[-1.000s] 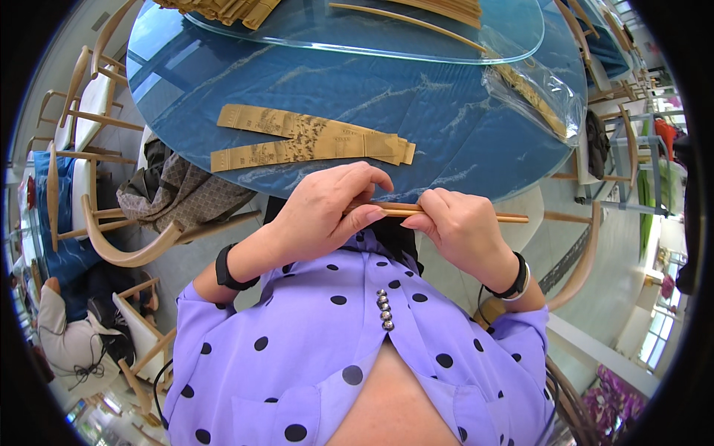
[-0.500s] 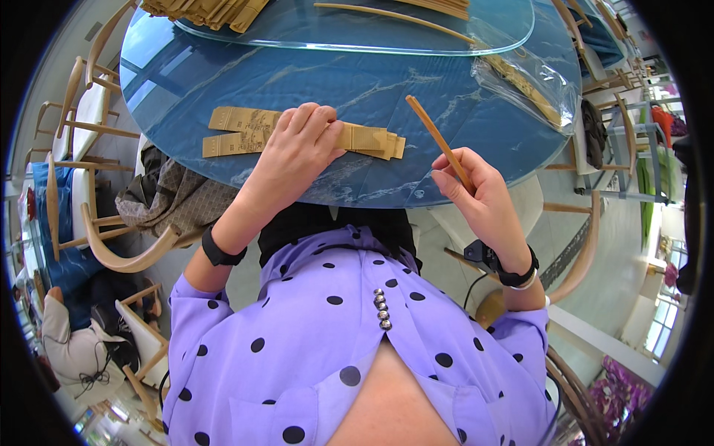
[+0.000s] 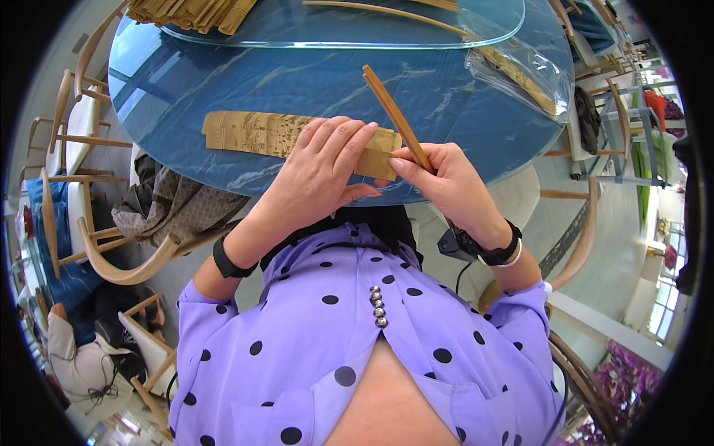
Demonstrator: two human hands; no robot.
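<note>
On the blue marbled table, brown printed paper chopstick sleeves (image 3: 242, 132) lie one partly over another. My left hand (image 3: 320, 171) covers their middle, with bent fingers over the far side and the thumb on the near side; its fingertips are hidden. A pair of brown wooden chopsticks (image 3: 394, 111) slants up out of my right hand (image 3: 445, 182), which is closed around the lower part. The right thumb and fingers also meet the right end of a sleeve, at the table's near edge. Whether the chopsticks touch the sleeve's opening I cannot tell.
A clear glass turntable (image 3: 342, 44) at the back carries a pile of paper sleeves (image 3: 193, 13) and loose chopsticks (image 3: 387, 16). A clear plastic bag (image 3: 513, 70) with sleeves lies at the table's right. Wooden chairs (image 3: 126, 271) stand around, one with a patterned cloth item (image 3: 175, 204).
My right hand has moved left with the chopsticks and reached the sleeve's end. My left hand has shifted slightly right and nearer, and the sleeves now overlap more closely.
</note>
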